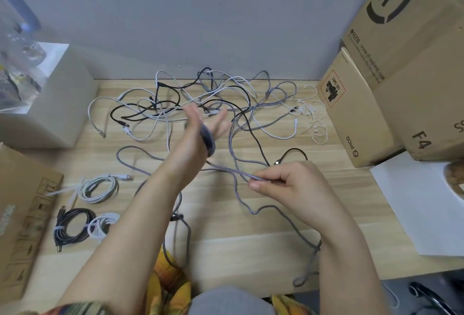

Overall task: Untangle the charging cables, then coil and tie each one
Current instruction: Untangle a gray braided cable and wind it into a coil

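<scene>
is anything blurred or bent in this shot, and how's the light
Head view: the raised left hand is motion-blurred, with grey cable wound round it; the right hand, pinching the braided cable, is sharp. Wide-angle distortion tilts the cardboard boxes at the right edge. Light is soft and even, shadows on the wooden table faint, no glare.

Head-worn view, down onto wooden table (251, 227)
</scene>
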